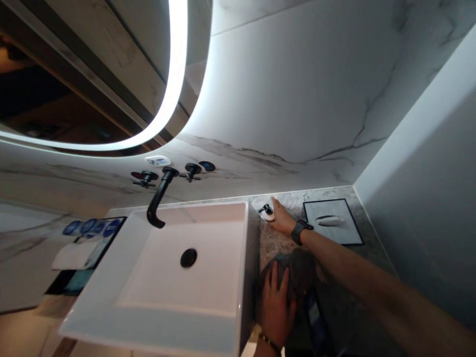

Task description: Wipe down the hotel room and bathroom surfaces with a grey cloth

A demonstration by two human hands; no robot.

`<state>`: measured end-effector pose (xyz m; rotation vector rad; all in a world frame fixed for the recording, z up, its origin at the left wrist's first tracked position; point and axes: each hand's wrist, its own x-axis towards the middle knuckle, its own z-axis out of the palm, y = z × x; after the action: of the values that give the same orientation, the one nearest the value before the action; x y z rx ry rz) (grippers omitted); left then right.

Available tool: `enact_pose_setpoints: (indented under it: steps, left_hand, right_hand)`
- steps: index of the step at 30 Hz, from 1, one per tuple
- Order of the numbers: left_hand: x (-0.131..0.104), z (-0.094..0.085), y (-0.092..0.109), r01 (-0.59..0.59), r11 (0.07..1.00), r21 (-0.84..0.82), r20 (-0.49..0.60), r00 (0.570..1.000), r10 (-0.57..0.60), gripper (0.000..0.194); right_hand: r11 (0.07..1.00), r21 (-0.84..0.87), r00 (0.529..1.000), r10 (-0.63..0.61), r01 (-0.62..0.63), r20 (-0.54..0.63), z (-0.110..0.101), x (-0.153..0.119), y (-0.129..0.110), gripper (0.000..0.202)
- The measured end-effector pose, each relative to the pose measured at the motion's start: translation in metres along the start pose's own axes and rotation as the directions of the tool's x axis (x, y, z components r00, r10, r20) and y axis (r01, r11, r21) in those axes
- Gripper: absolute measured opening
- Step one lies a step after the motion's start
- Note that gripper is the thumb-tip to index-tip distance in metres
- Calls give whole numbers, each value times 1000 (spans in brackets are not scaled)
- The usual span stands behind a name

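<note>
Right hand point(283, 218) touches the soap dispenser point(267, 212) beside the sink point(238, 307) — left hand point(277, 302) presses a grey cloth point(297, 270).

Small white soap dispenser point(268, 214) with black pump, upright at the counter's far edge, just right of the basin; dark grey cloth point(297, 270) bunched nearer.

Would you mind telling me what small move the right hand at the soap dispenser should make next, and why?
Probably lift the soap dispenser off the counter. The right hand already rests against it near the back wall, while the left hand presses a dark cloth flat on the stone beside the sink. Raising it would bare the spot beneath for the cloth.
</note>
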<state>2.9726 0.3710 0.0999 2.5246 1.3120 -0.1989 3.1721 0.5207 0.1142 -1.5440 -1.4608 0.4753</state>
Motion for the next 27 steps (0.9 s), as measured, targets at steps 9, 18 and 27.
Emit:
enact_pose_setpoints:
  steps: [9,18,27]
  left_hand:
    - [45,90,104,-758,629,172,56,645,762,41]
    - [87,21,158,-858,403,318,-130,381,915,36]
    - [76,25,25,-348,937,11,-77,934,348,44]
  right_hand:
    - [962,-269,929,-61,-43,-366,-138,-110,1,42]
    - [914,-352,978,169,-203,-125,-158,-153,74,98]
    - [931,-232,959,270,-282,-82,-152,-152,79,100]
